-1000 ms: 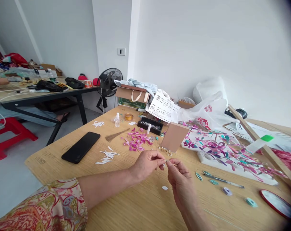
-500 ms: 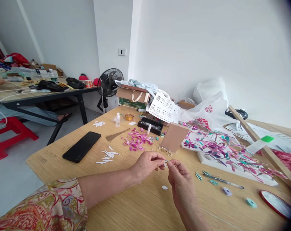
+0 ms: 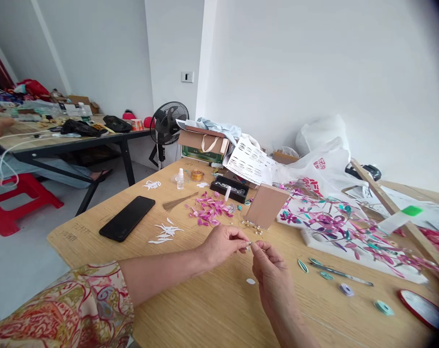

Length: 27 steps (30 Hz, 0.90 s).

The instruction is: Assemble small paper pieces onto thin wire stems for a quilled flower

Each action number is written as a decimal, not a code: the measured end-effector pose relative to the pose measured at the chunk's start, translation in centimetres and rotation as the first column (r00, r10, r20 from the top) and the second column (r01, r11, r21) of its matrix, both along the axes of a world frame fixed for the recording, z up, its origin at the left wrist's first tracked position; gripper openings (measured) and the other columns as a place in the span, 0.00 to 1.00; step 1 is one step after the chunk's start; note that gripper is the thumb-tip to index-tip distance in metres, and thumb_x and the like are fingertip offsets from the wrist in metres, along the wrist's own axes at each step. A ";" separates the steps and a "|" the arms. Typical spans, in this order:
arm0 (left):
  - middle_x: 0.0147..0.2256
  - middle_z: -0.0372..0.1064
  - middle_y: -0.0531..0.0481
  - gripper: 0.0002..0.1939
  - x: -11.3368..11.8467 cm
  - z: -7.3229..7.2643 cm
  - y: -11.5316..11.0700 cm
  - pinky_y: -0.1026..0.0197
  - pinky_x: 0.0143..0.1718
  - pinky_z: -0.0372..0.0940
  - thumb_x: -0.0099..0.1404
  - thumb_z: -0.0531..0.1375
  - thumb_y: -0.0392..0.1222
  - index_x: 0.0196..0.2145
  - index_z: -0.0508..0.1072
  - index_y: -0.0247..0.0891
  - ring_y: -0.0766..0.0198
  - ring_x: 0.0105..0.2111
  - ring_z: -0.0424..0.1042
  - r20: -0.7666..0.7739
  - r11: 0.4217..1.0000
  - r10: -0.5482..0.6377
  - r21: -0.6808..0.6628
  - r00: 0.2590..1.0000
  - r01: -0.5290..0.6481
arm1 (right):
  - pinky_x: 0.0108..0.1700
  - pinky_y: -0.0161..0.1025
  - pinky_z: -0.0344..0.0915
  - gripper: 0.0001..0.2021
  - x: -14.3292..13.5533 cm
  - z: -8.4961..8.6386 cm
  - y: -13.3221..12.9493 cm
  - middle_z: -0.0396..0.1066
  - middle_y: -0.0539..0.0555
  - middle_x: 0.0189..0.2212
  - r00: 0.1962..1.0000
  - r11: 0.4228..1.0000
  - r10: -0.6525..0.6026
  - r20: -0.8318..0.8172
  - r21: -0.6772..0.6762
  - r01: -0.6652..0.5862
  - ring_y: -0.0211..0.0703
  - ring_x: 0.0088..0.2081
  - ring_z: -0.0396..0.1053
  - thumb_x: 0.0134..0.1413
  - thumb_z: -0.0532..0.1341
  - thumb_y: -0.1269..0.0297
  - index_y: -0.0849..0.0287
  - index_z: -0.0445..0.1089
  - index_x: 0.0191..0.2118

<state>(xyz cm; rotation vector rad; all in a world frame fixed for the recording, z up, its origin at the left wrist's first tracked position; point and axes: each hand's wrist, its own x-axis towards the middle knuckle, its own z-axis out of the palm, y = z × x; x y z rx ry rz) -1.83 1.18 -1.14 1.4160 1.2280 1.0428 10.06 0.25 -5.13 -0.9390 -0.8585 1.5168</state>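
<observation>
My left hand (image 3: pixel 225 245) and my right hand (image 3: pixel 270 270) meet over the wooden table, fingertips nearly touching. Both pinch at one tiny white piece (image 3: pixel 247 248), mostly covered by the fingers; its kind is too small to make out. A white oval cutout (image 3: pixel 250 281) lies on the wood just below the hands. To the left are slim white cutouts (image 3: pixel 165 232), and beyond the hands a heap of pink petals (image 3: pixel 210 208). Small pearl beads (image 3: pixel 254 225) sit by a leaning wooden block (image 3: pixel 266 205).
A black phone (image 3: pixel 127 218) lies at the left. On the right are tweezers (image 3: pixel 344 273), green leaf shapes (image 3: pixel 302 266), tape rolls (image 3: pixel 384 308) and pink flower sprays (image 3: pixel 335 224). Behind stand a small bottle (image 3: pixel 180 179) and a black tray (image 3: pixel 228 188). A person sits at another table.
The view has shifted slightly, so most things appear a little to the right. Both hands keep their pinch at the same spot, with only slight finger movement.
</observation>
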 end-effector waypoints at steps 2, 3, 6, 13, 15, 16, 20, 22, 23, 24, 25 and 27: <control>0.20 0.64 0.53 0.05 -0.2 0.0 0.0 0.66 0.29 0.57 0.50 0.57 0.36 0.24 0.71 0.32 0.70 0.24 0.62 -0.042 0.999 0.012 0.032 0.999 -0.011 | 0.17 0.29 0.37 0.12 -0.1 -0.1 -0.1 0.45 0.39 0.13 0.999 0.999 0.037 0.014 0.008 -0.037 0.27 0.16 0.38 0.43 0.61 0.56 0.59 0.61 0.27; 0.21 0.64 0.53 0.05 -0.3 0.1 0.0 0.66 0.29 0.57 0.51 0.57 0.36 0.24 0.71 0.32 0.70 0.24 0.63 -0.060 0.999 0.018 0.047 0.998 -0.015 | 0.17 0.29 0.38 0.12 -0.2 -0.2 -0.1 0.45 0.39 0.13 0.998 0.998 0.055 0.020 0.015 -0.056 0.28 0.16 0.38 0.44 0.61 0.56 0.59 0.61 0.27; 0.23 0.65 0.52 0.05 -0.4 0.3 0.0 0.66 0.31 0.57 0.51 0.57 0.36 0.25 0.72 0.33 0.68 0.27 0.63 -0.139 0.991 0.031 0.130 0.990 -0.013 | 0.17 0.28 0.40 0.11 -0.4 -0.5 -0.2 0.46 0.40 0.13 0.996 0.996 0.086 0.031 0.037 -0.087 0.28 0.16 0.40 0.46 0.59 0.56 0.59 0.60 0.26; 0.23 0.66 0.52 0.06 -0.6 0.0 -0.1 0.66 0.31 0.58 0.52 0.56 0.36 0.25 0.72 0.32 0.69 0.26 0.63 -0.117 0.993 -0.008 0.115 0.993 0.021 | 0.17 0.28 0.42 0.11 -0.6 -1.0 -0.3 0.47 0.40 0.12 0.989 0.994 0.071 0.126 0.069 -0.080 0.29 0.15 0.42 0.46 0.58 0.55 0.58 0.61 0.26; 0.23 0.65 0.52 0.06 -0.6 -0.1 -0.1 0.66 0.31 0.58 0.52 0.56 0.36 0.26 0.72 0.32 0.69 0.26 0.63 -0.087 0.995 -0.011 0.094 0.996 0.019 | 0.17 0.28 0.42 0.12 -0.5 -1.0 -0.2 0.47 0.40 0.12 0.985 0.994 0.065 0.157 0.078 -0.078 0.29 0.15 0.42 0.46 0.58 0.55 0.58 0.61 0.26; 0.22 0.65 0.52 0.06 -0.6 -0.1 -0.2 0.66 0.31 0.58 0.52 0.56 0.36 0.25 0.71 0.31 0.69 0.26 0.63 -0.088 0.996 -0.003 0.094 0.996 0.011 | 0.17 0.28 0.42 0.12 -0.5 -1.0 -0.2 0.48 0.40 0.12 0.983 0.993 0.062 0.173 0.085 -0.077 0.29 0.15 0.42 0.46 0.58 0.55 0.58 0.61 0.26; 0.22 0.66 0.52 0.06 -0.7 -0.2 -0.2 0.67 0.30 0.58 0.52 0.56 0.37 0.25 0.72 0.32 0.69 0.26 0.63 -0.146 0.993 0.027 0.114 0.989 -0.010 | 0.17 0.29 0.42 0.12 -0.5 -1.0 0.0 0.47 0.40 0.12 0.973 0.991 0.064 0.220 0.103 -0.088 0.30 0.15 0.43 0.46 0.57 0.54 0.58 0.60 0.25; 0.23 0.67 0.52 0.06 -0.8 -0.2 -0.2 0.67 0.30 0.58 0.52 0.56 0.37 0.25 0.72 0.32 0.68 0.26 0.64 -0.194 0.991 0.036 0.136 0.980 -0.010 | 0.17 0.29 0.43 0.12 -0.5 -1.0 0.0 0.48 0.40 0.12 0.963 0.988 0.061 0.261 0.118 -0.095 0.30 0.15 0.44 0.46 0.56 0.54 0.57 0.60 0.25; 0.23 0.67 0.52 0.06 -0.8 -0.2 -0.1 0.67 0.30 0.58 0.53 0.56 0.36 0.26 0.72 0.33 0.68 0.26 0.64 -0.224 0.988 0.040 0.154 0.974 -0.005 | 0.17 0.29 0.44 0.12 -0.6 -1.0 0.1 0.49 0.40 0.12 0.953 0.987 0.051 0.300 0.134 -0.094 0.31 0.15 0.45 0.46 0.56 0.54 0.57 0.59 0.24; 0.23 0.67 0.52 0.06 -0.8 -0.2 -0.1 0.67 0.30 0.58 0.53 0.55 0.36 0.26 0.72 0.33 0.68 0.26 0.64 -0.260 0.984 0.047 0.177 0.965 0.000 | 0.17 0.29 0.45 0.11 -0.6 -1.1 0.1 0.50 0.41 0.12 0.935 0.984 0.033 0.353 0.155 -0.093 0.31 0.15 0.47 0.46 0.55 0.54 0.57 0.59 0.24; 0.24 0.68 0.52 0.06 -0.8 -0.2 -0.1 0.67 0.30 0.58 0.54 0.55 0.35 0.26 0.72 0.33 0.68 0.27 0.64 -0.303 0.978 0.057 0.208 0.951 0.008 | 0.18 0.30 0.47 0.11 -0.7 -1.0 0.0 0.52 0.42 0.12 0.908 0.979 0.011 0.418 0.181 -0.096 0.32 0.15 0.49 0.46 0.54 0.55 0.57 0.59 0.23; 0.24 0.68 0.52 0.06 -0.9 0.0 0.0 0.68 0.30 0.58 0.54 0.55 0.33 0.25 0.72 0.34 0.69 0.27 0.65 -0.403 0.959 0.082 0.282 0.911 0.038 | 0.19 0.31 0.49 0.11 -0.7 -0.9 -0.2 0.55 0.43 0.12 0.824 0.960 -0.055 0.564 0.256 -0.111 0.34 0.16 0.52 0.47 0.52 0.56 0.57 0.58 0.22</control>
